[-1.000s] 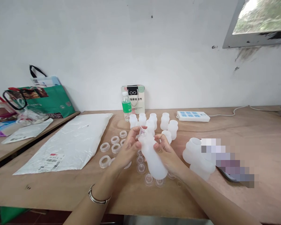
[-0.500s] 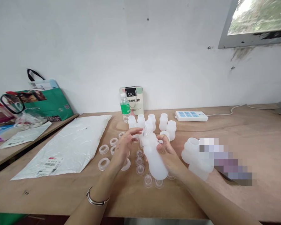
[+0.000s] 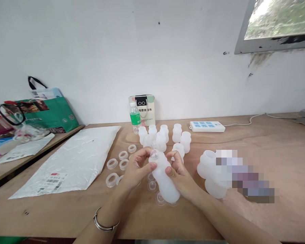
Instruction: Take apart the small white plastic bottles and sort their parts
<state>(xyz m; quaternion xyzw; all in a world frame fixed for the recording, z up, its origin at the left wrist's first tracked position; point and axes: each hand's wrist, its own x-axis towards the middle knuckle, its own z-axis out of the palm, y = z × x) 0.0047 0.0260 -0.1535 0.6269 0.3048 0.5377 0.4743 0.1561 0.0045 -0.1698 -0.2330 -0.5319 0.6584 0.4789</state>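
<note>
A frosted white baby bottle (image 3: 165, 181) is tilted above the table, its top leaning away and to the left. My right hand (image 3: 181, 174) wraps its right side, thumb on the front. At the neck, my left hand (image 3: 137, 167) pinches the collar area, thumb in front and fingers behind. A clear nipple (image 3: 154, 154) sits at the bottle's top. Below lie several loose clear nipples (image 3: 152, 185), partly hidden by the bottle. Left of them are several translucent rings (image 3: 112, 164), some covered by my left hand.
Several frosted bottles (image 3: 177, 133) stand behind my hands, and more bottles (image 3: 216, 186) are at the right beside a pixelated object (image 3: 246, 176). A water bottle (image 3: 135, 118), paper bag (image 3: 149, 117) and power strip (image 3: 207, 126) stand along the wall. A white mailer (image 3: 73, 159) lies left.
My left hand has come down from above the nipple and closed at the bottle's neck. The bottle has shifted slightly left and toward me with my right hand still on it.
</note>
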